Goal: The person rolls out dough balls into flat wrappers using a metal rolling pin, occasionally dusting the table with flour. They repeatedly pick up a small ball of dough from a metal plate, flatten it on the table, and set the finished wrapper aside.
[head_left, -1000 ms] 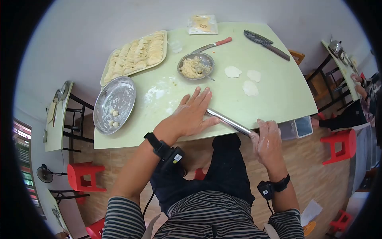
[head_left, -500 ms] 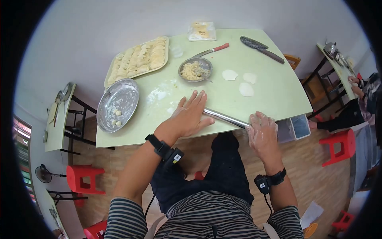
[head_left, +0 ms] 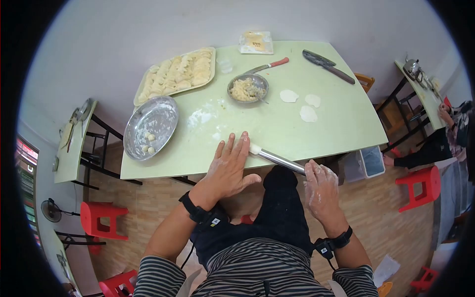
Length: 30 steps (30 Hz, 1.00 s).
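My left hand (head_left: 230, 167) lies over the table's front edge with fingers stretched out and thumb apart. Its fingertips are right beside a small pale piece of dough (head_left: 255, 149). A shiny metal rolling pin (head_left: 281, 161) slants from that dough down to my right hand (head_left: 320, 187), whose floury fingers close on its near end. Several flat dough wrappers (head_left: 308, 114) lie farther back. A bowl of filling (head_left: 246, 89) with a utensil in it sits mid-table. On the left, a round metal pan (head_left: 166, 126) holds several small dough balls (head_left: 151, 136).
A tray (head_left: 213, 74) of dumplings (head_left: 178, 74) stands at the back left. Loose flour dusts the green table (head_left: 232, 116). A red-handled knife (head_left: 267, 66), a dark long-handled tool (head_left: 329, 67) and a flour packet (head_left: 256, 43) lie behind. Another person (head_left: 438, 138) is at the right.
My left hand has drawn back toward me, uncovering the dough at the pin's far end. The rolling pin and my right hand have shifted slightly toward the table's front edge.
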Motion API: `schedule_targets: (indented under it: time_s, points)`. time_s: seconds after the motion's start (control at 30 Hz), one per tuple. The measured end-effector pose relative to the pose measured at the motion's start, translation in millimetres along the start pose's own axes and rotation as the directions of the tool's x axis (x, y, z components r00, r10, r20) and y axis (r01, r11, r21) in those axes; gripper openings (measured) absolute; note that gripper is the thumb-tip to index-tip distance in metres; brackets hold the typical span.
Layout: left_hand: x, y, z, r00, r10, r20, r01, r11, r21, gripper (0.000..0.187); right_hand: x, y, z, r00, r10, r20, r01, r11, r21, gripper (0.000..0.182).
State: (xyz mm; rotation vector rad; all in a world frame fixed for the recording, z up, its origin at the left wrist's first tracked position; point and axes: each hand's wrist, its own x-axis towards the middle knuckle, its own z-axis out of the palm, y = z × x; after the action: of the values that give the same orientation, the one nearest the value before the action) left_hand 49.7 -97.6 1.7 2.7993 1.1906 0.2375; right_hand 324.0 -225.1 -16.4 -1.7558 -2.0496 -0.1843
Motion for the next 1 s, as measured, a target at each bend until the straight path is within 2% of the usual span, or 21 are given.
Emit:
schedule_targets:
  time_s: [0.2, 0.33, 0.4, 0.43, 0.5, 0.53, 0.6, 0.63, 0.7, 0.73, 0.8, 0.83, 0.9, 0.93, 0.97, 1.0]
  points:
    - [-16.3, 5.0, -5.1, 1.0, -0.012, 0.021, 0.013, 0.999, -0.044, 0.103, -7.6, -7.5, -8.5, 0.997, -0.079, 0.002, 0.079, 0.996, 0.04, 0.044]
    - [-17.7, -7.8, -2.1, 1.0, 0.003, -0.019, -0.002, 1.0, 0.011, 0.094, -6.9, -11.3, -13.8, 0.996, -0.053, 0.066, 0.045, 0.993, 0.111, 0.042]
    - [-5.3, -16.5, -9.6, 0.991, 0.098, -0.086, -0.106, 0.991, -0.087, 0.078, 0.5, -10.5, -17.8, 0.997, 0.045, 0.063, -0.061, 0.955, 0.291, 0.039]
    - [-0.8, -19.4, -11.0, 0.991, 0.095, -0.091, -0.103, 0.991, -0.085, 0.078, 2.0, -7.5, -16.9, 0.997, 0.04, 0.06, -0.056, 0.956, 0.289, 0.039]
    - [8.3, -23.0, -12.5, 0.962, 0.223, -0.158, -0.251, 0.95, -0.188, 0.061, 2.9, 0.2, -15.6, 0.992, 0.115, 0.048, -0.122, 0.822, 0.556, 0.034]
    - [12.4, -22.8, -15.9, 0.961, 0.227, -0.159, -0.255, 0.949, -0.187, 0.061, 3.7, 1.9, -17.9, 0.992, 0.117, 0.046, -0.123, 0.823, 0.554, 0.034]
    - [19.7, -21.4, -23.9, 0.957, 0.242, -0.157, -0.271, 0.942, -0.196, 0.05, 6.3, 3.6, -24.0, 0.959, 0.213, 0.189, -0.283, 0.66, 0.695, 0.031]
    - [23.9, -24.2, -23.1, 0.957, 0.246, -0.155, -0.274, 0.941, -0.197, 0.05, 6.1, 7.6, -23.6, 0.958, 0.217, 0.189, -0.286, 0.659, 0.695, 0.031]
    - [31.9, -31.0, -19.3, 0.928, 0.3, -0.221, -0.345, 0.915, -0.207, 0.041, 5.1, 17.8, -21.7, 0.937, 0.201, 0.285, -0.347, 0.608, 0.714, 0.03]
    - [34.7, -31.6, -19.4, 0.928, 0.301, -0.219, -0.346, 0.915, -0.209, 0.041, 5.8, 19.0, -22.8, 0.936, 0.203, 0.286, -0.35, 0.607, 0.713, 0.03]
    - [38.9, -31.2, -20.5, 0.925, 0.321, -0.202, -0.364, 0.902, -0.233, 0.026, 7.4, 20.0, -27.0, 0.944, 0.186, 0.272, -0.327, 0.625, 0.709, 0.029]
    - [40.8, -29.5, -21.9, 0.926, 0.321, -0.199, -0.363, 0.902, -0.234, 0.026, 8.1, 20.9, -28.0, 0.943, 0.187, 0.274, -0.329, 0.623, 0.709, 0.029]
    - [45.2, -22.8, -24.5, 0.975, 0.202, -0.097, -0.222, 0.927, -0.301, 0.012, 8.7, 23.5, -29.5, 0.976, 0.124, 0.179, -0.213, 0.718, 0.662, 0.029]
    - [47.2, -20.2, -21.9, 0.975, 0.202, -0.094, -0.221, 0.928, -0.3, 0.012, 8.0, 25.2, -30.0, 0.976, 0.125, 0.18, -0.214, 0.716, 0.664, 0.029]
    - [49.3, -17.7, -17.3, 0.993, -0.054, -0.107, -0.003, 0.88, -0.476, 0.013, 7.1, 27.6, -30.9, 0.981, 0.118, 0.156, -0.191, 0.749, 0.635, 0.029]
    - [51.5, -16.8, -12.7, 0.95, -0.305, -0.071, 0.193, 0.749, -0.634, 0.015, 5.9, 30.6, -31.6, 0.985, 0.11, 0.132, -0.167, 0.781, 0.602, 0.029]
